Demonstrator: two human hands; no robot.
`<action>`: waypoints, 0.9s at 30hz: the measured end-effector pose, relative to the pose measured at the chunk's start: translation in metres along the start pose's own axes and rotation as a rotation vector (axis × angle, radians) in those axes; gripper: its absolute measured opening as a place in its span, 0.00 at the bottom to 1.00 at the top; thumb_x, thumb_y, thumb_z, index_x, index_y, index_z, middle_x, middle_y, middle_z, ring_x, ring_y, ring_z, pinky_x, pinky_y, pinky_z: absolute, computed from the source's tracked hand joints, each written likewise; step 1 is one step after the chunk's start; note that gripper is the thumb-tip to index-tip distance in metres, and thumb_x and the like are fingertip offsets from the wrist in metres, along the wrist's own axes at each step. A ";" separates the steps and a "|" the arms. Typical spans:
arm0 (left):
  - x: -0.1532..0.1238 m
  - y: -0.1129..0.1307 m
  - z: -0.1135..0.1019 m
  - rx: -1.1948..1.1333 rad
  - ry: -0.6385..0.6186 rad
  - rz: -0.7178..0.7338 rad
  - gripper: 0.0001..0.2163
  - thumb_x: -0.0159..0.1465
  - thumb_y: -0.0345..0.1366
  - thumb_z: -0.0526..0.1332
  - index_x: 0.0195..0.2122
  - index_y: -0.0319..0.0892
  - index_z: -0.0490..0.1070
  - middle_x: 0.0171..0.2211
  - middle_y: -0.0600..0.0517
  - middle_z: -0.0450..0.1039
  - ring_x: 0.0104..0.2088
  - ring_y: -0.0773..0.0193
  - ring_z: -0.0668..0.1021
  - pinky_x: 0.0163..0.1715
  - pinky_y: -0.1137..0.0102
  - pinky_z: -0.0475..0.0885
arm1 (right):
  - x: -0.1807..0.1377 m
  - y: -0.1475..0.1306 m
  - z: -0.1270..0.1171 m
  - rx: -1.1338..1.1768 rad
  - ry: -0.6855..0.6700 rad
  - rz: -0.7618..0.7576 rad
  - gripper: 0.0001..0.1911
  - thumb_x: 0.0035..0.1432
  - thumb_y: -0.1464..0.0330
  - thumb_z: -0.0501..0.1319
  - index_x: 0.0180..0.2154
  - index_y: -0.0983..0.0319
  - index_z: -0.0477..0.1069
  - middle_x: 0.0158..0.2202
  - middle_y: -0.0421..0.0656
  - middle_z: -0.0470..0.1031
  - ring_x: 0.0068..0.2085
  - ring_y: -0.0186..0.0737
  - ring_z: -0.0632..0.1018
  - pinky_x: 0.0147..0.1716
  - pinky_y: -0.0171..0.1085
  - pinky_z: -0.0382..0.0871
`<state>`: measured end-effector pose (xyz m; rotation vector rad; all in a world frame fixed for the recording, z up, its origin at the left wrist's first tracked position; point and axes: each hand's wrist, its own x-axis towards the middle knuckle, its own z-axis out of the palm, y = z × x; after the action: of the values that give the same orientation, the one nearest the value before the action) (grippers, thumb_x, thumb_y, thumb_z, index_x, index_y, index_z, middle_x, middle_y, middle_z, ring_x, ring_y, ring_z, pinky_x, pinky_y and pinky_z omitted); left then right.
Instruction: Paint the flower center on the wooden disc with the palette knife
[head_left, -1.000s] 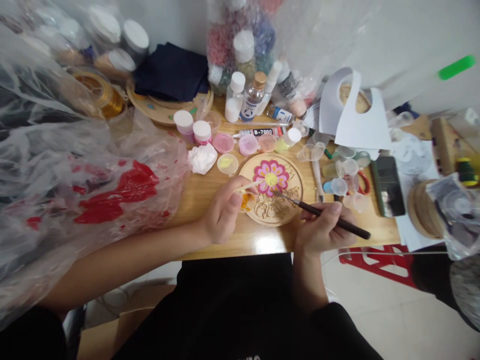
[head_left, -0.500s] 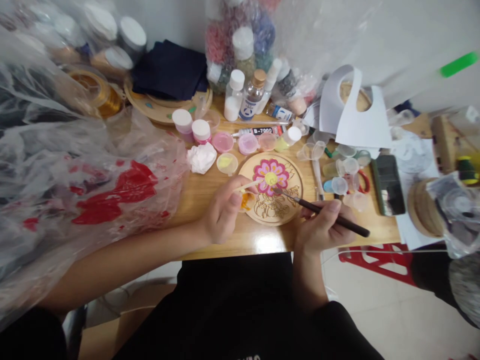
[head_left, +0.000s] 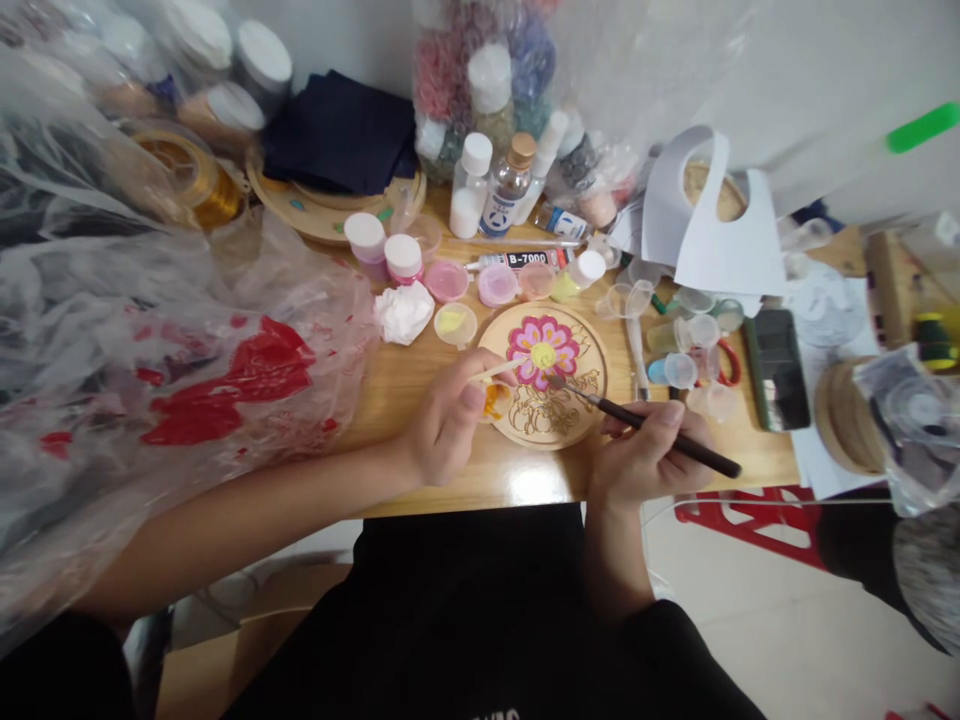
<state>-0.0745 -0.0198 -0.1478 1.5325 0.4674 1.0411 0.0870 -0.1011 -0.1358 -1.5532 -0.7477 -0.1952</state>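
A round wooden plaque [head_left: 596,365] lies on the table, carrying a pink flower [head_left: 541,352] with a yellow centre and raised gold outlines below it. My left hand [head_left: 448,415] is closed in a pinch on a thin pale stick [head_left: 495,374], whose end reaches the flower's left petals. Beside those fingers a small clear cup of orange paint [head_left: 496,402] overlaps the plaque's edge; whether the hand also holds it I cannot tell. In my right hand [head_left: 649,450] is a palette knife [head_left: 626,412] with a dark handle and thin metal neck, its small tip at the lower petals.
Behind the plaque stand pink paint cups [head_left: 496,285], a crumpled tissue [head_left: 405,312], a glue tube [head_left: 525,260] and bottles [head_left: 469,185]. Plastic sheeting [head_left: 225,380] spreads on the left. To the right are small lidded cups [head_left: 679,371], red-handled scissors [head_left: 727,362] and a phone [head_left: 778,368].
The view has shifted very slightly. Both hands keep their grips and places, with the stick and the knife tip still at the flower.
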 end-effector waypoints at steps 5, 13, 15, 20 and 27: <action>0.000 0.000 0.000 0.002 0.015 -0.020 0.26 0.74 0.55 0.43 0.41 0.41 0.71 0.37 0.48 0.73 0.38 0.61 0.76 0.40 0.62 0.71 | 0.001 -0.001 0.001 -0.083 -0.004 0.030 0.23 0.63 0.53 0.59 0.21 0.58 0.65 0.13 0.33 0.64 0.13 0.30 0.68 0.12 0.33 0.60; -0.001 0.002 -0.001 0.023 0.015 -0.048 0.25 0.73 0.56 0.43 0.41 0.44 0.72 0.38 0.48 0.74 0.40 0.58 0.78 0.42 0.61 0.72 | 0.000 -0.003 0.001 -0.011 0.005 0.022 0.21 0.63 0.58 0.60 0.20 0.59 0.66 0.12 0.33 0.64 0.14 0.30 0.67 0.14 0.33 0.62; -0.001 0.002 -0.001 0.031 0.014 -0.057 0.25 0.73 0.57 0.43 0.40 0.44 0.72 0.38 0.48 0.74 0.40 0.58 0.78 0.42 0.61 0.72 | 0.000 -0.003 0.001 -0.024 -0.002 0.028 0.21 0.63 0.58 0.59 0.20 0.59 0.64 0.13 0.33 0.64 0.14 0.29 0.67 0.14 0.33 0.62; 0.000 0.002 0.000 0.023 0.036 -0.053 0.25 0.73 0.57 0.44 0.40 0.44 0.72 0.37 0.48 0.74 0.39 0.59 0.78 0.41 0.61 0.73 | 0.001 -0.004 0.000 -0.069 0.009 0.037 0.22 0.63 0.56 0.58 0.20 0.58 0.62 0.13 0.33 0.64 0.14 0.29 0.66 0.13 0.32 0.61; -0.002 0.001 0.000 0.009 0.024 -0.047 0.24 0.73 0.56 0.44 0.41 0.44 0.71 0.37 0.48 0.74 0.38 0.59 0.77 0.40 0.61 0.71 | -0.001 0.001 0.000 0.038 0.037 0.006 0.20 0.63 0.60 0.60 0.20 0.59 0.66 0.13 0.33 0.65 0.13 0.29 0.66 0.11 0.32 0.57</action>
<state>-0.0758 -0.0213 -0.1474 1.5114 0.5231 1.0231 0.0867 -0.1013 -0.1366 -1.5115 -0.7136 -0.2037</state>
